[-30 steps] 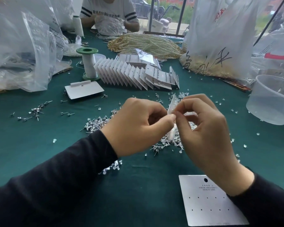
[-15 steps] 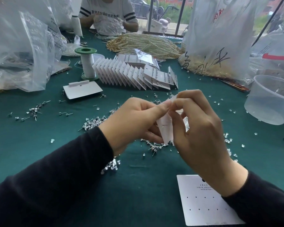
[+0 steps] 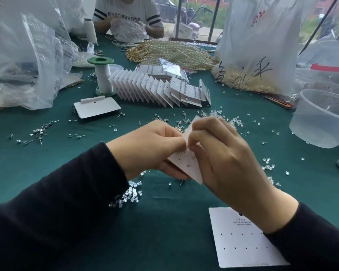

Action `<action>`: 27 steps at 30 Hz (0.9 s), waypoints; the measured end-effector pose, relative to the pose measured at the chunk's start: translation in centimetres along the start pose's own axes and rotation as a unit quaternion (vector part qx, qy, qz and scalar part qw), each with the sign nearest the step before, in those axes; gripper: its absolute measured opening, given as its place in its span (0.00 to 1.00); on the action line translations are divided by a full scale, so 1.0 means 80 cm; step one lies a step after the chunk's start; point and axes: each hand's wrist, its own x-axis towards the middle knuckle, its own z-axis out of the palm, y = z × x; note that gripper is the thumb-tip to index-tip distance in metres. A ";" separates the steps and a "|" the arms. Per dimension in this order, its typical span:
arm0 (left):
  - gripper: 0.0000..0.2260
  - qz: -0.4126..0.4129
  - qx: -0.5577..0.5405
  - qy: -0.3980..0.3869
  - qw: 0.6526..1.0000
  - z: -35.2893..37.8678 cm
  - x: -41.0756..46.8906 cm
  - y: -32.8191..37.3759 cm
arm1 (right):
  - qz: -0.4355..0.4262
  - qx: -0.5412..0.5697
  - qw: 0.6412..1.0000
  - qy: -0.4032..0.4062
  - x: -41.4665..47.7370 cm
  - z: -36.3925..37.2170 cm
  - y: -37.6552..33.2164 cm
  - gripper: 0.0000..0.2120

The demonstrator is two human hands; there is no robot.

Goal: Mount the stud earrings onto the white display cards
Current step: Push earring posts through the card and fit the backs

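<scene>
Over the green table [image 3: 47, 173], near its front edge, the left hand [image 3: 145, 149] and right hand [image 3: 223, 159] are clamped together on a tilted white display card [image 3: 186, 159], its punched holes facing the camera. Seating a stud cleanly likely means bracing the card from behind and pressing the post straight through one hole. The stud itself is hidden between the fingertips; loose stud earrings [image 3: 37, 133] lie toward the left edge.
</scene>
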 end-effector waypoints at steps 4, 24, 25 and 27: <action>0.11 -0.009 0.000 0.045 0.999 -0.008 0.004 -0.002 | -0.001 0.006 0.996 0.091 0.006 -0.009 -0.001 0.03; 0.08 -0.066 -0.157 0.089 0.981 -0.044 0.010 -0.009 | 0.241 -0.060 0.941 -0.228 -0.008 -0.011 0.081 0.04; 0.08 -0.068 -0.156 0.083 0.982 -0.043 0.010 -0.009 | 0.238 -0.059 0.941 -0.234 -0.008 -0.011 0.081 0.04; 0.08 -0.069 -0.155 0.072 0.983 -0.042 0.009 -0.009 | 0.242 -0.046 0.939 -0.239 -0.008 -0.010 0.084 0.04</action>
